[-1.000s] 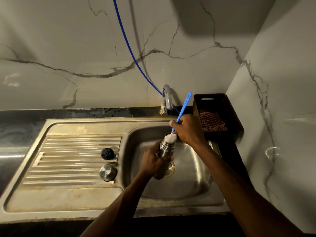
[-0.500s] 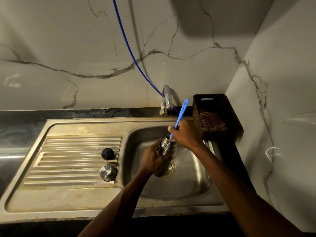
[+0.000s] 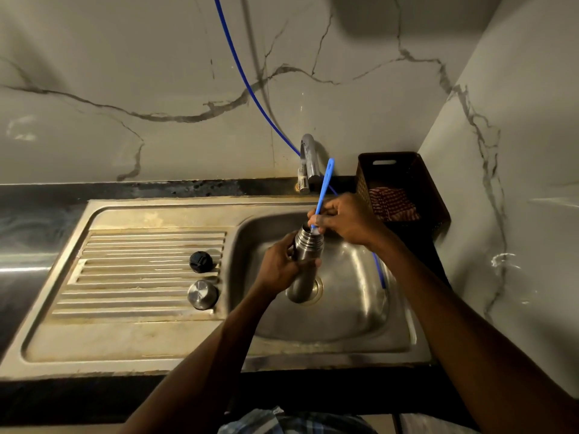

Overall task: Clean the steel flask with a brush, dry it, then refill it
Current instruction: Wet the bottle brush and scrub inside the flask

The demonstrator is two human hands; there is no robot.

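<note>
Steel flask [image 3: 303, 264] is held tilted over the sink basin [image 3: 354, 311], mouth toward 12 o'clock, base just above the drain. The left hand [image 3: 279, 267] is wrapped round the flask's middle, fingers curled on the body. The right hand [image 3: 344, 220] pinches the blue brush [image 3: 322, 192] low on its handle, right at the flask mouth; the bristle end is not visible and is judged to be inside the flask, the free handle end pointing to 12 o'clock toward the tap [image 3: 308, 161]. No water is seen running from the tap. On the draining board, at 9 o'clock from the flask and well apart from it, a black stopper [image 3: 200, 261] and a steel cap [image 3: 202, 294] are set, the cap at 6 o'clock of the stopper and near it. A dark basket [image 3: 404, 170] stands on the counter at 2 o'clock of the basin, with a red-and-white checked cloth [image 3: 391, 205] lying inside it. A blue hose [image 3: 250, 86] runs down the wall and behind the right hand into the basin. Progress, as judged: the flask is opened, its closures are laid aside, and the scrubbing of the interior is in hand, so the first stage is under way and not finished. Rinsing, drying (the cloth in the basket seems the likely means), refilling and, presumably, refitting the stopper and cap are all left to be done.
</note>
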